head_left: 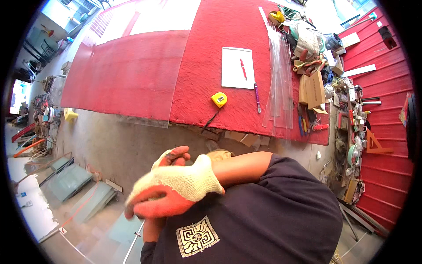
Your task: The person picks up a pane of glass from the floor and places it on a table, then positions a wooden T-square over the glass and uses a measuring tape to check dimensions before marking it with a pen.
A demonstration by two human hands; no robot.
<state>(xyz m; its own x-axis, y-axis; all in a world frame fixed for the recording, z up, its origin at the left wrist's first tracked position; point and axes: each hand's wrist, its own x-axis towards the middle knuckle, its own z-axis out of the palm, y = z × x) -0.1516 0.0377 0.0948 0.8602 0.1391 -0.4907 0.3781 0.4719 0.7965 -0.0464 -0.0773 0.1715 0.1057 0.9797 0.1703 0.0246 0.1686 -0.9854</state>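
My forearms cross in front of my dark shirt, and both hands wear cream knit gloves with orange-coated palms. My right hand (176, 190) reaches leftward over my left wrist, its fingers bent round there; what they grip is hidden. Behind it, the fingers of my left hand (175, 155) show, apart and slightly bent, with nothing visible in them. Beyond the hands lies a red-covered table (206, 57). On it are a yellow tape measure (219, 99), a white notepad (231, 75) with a red pen (243, 69), and a purple pen (257, 97).
A large clear sheet (127, 75) covers the table's left part, reaching past its front edge. Long clear strips (279, 83) lie at right, beside cardboard boxes (314, 90) and piled tools. Glass panes (70, 180) lie low at left. A thin metal rod (134, 242) is near my left forearm.
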